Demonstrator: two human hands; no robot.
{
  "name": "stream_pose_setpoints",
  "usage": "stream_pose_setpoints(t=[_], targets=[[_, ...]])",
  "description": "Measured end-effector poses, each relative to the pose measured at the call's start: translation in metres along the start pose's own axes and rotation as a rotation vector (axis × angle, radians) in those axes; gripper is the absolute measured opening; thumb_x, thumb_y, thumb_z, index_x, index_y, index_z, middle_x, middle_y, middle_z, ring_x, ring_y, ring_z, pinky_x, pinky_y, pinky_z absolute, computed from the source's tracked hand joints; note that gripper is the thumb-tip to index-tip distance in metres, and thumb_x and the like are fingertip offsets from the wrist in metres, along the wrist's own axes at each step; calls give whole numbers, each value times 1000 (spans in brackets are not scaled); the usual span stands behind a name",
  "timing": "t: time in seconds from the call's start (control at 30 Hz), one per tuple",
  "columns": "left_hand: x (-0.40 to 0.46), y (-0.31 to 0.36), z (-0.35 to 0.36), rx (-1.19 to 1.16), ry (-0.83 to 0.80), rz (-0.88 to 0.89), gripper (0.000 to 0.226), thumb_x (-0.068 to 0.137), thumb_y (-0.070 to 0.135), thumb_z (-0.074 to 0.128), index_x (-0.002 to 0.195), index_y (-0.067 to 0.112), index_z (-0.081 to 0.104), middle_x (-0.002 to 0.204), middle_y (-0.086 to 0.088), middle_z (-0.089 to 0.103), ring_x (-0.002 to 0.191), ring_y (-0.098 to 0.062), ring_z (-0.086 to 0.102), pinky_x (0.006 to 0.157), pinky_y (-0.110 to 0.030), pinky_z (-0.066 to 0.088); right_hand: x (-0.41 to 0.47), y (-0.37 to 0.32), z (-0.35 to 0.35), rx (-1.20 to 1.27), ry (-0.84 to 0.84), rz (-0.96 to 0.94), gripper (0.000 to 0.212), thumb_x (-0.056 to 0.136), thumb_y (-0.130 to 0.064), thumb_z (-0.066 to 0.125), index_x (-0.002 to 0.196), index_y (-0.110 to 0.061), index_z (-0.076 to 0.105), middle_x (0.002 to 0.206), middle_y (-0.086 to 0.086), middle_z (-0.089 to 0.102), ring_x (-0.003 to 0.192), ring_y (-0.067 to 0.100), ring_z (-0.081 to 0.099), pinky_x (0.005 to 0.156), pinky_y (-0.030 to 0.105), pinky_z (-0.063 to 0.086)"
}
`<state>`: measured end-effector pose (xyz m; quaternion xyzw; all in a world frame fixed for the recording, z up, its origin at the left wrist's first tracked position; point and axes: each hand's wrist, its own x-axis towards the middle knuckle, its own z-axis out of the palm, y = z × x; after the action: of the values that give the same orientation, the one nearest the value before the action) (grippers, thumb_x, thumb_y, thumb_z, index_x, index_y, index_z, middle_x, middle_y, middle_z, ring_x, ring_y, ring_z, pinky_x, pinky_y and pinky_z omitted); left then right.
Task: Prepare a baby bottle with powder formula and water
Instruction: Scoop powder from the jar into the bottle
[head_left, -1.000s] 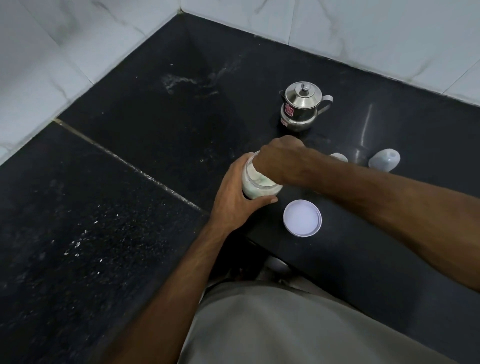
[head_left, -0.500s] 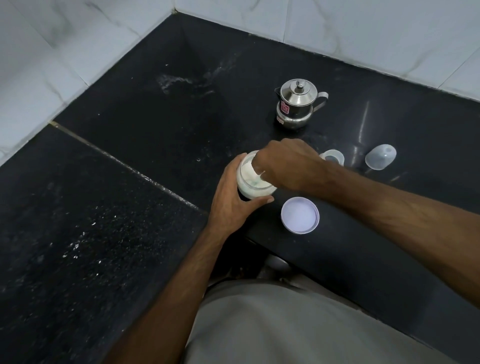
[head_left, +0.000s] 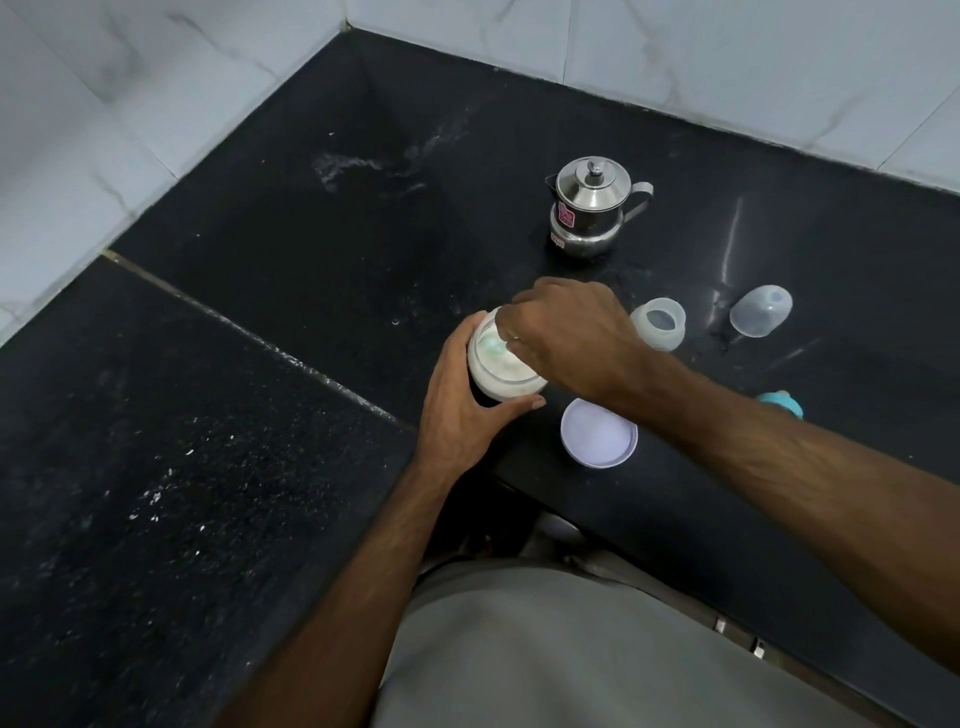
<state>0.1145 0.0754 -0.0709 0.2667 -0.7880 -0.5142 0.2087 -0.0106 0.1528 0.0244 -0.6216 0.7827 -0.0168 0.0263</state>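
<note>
My right hand (head_left: 566, 332) pinches a pale green scoop (head_left: 491, 344) inside the open powder jar (head_left: 498, 371); my left hand (head_left: 462, 410) wraps the jar's wall, I judge to steady it. Jar lid (head_left: 598, 433) lies beside it. Translucent bottle (head_left: 658, 323) stands just right, its dome cap (head_left: 761, 310) farther out. Steel pot (head_left: 592, 208) behind, glossy black counter (head_left: 260, 415).

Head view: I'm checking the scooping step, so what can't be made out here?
- Scoop: only a greenish blur inside the jar; the right hand covers its handle and how full it is.
- Jar's powder level: hidden by the left hand and right hand.
- Blue item: mostly behind the right forearm.
- Kettle: lid on, contents unseen; label too small.
</note>
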Motion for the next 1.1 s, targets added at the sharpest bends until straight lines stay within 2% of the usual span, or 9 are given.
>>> stream_pose_setpoints(t=[0.2, 0.37, 0.47, 0.53, 0.6, 0.67, 0.83, 1.1], targets=[[2, -2, 0, 1, -3, 6, 96, 61, 22, 91, 141, 18, 38, 139, 6, 50, 128, -9, 48, 106, -38, 43, 3, -2, 5, 65, -21, 43, 20, 100, -24, 48, 110, -16, 63, 108, 2, 64, 102, 19, 58, 66, 27, 31], [2, -2, 0, -6, -2, 22, 96, 61, 21, 91, 141, 17, 39, 138, 6, 51, 128, -9, 48, 106, -36, 43, 2, -1, 7, 226, -43, 122, 24, 97, -29, 54, 114, -19, 67, 109, 3, 67, 99, 19, 62, 74, 29, 46], [2, -1, 0, -5, -6, 26, 96, 61, 22, 91, 140, 17, 39, 138, 8, 50, 127, -7, 48, 105, -31, 42, 1, 3, 9, 350, -26, 192, 17, 92, -30, 62, 105, -23, 70, 107, -2, 70, 96, 17, 64, 76, 31, 50], [3, -1, 0, -3, -8, 31, 95, 61, 23, 91, 140, 18, 39, 138, 9, 50, 127, -6, 48, 105, -29, 42, 1, 5, 10, 486, -26, 259, 8, 87, -28, 69, 93, -24, 73, 97, -8, 72, 91, 12, 66, 72, 27, 48], [3, 0, -1, -6, -11, 36, 95, 61, 23, 91, 140, 18, 39, 137, 10, 50, 125, -4, 48, 103, -25, 42, 1, 8, 10, 627, 0, 301, 1, 82, -21, 74, 81, -21, 74, 86, -11, 72, 84, 8, 67, 76, 30, 55], [2, 0, -2, -7, -6, 39, 94, 60, 22, 92, 139, 18, 40, 136, 10, 51, 124, -4, 49, 102, -21, 42, 1, 12, 9, 713, 30, 331, 2, 78, -17, 76, 76, -17, 75, 80, -8, 73, 79, 8, 68, 77, 32, 58], [4, 0, -2, -11, 0, 45, 93, 59, 20, 92, 137, 20, 42, 134, 12, 51, 123, -1, 48, 97, -12, 39, -5, 28, 2, 894, 70, 337, 4, 77, -11, 79, 77, -13, 76, 73, -9, 74, 65, -3, 67, 65, 8, 51], [6, -1, -1, -4, -5, 49, 94, 58, 21, 92, 137, 16, 42, 136, 9, 50, 124, -3, 48, 100, -15, 39, -8, 44, -1, 943, 95, 363, 4, 80, -11, 77, 79, -14, 74, 76, -8, 73, 66, -2, 67, 64, 7, 49]])
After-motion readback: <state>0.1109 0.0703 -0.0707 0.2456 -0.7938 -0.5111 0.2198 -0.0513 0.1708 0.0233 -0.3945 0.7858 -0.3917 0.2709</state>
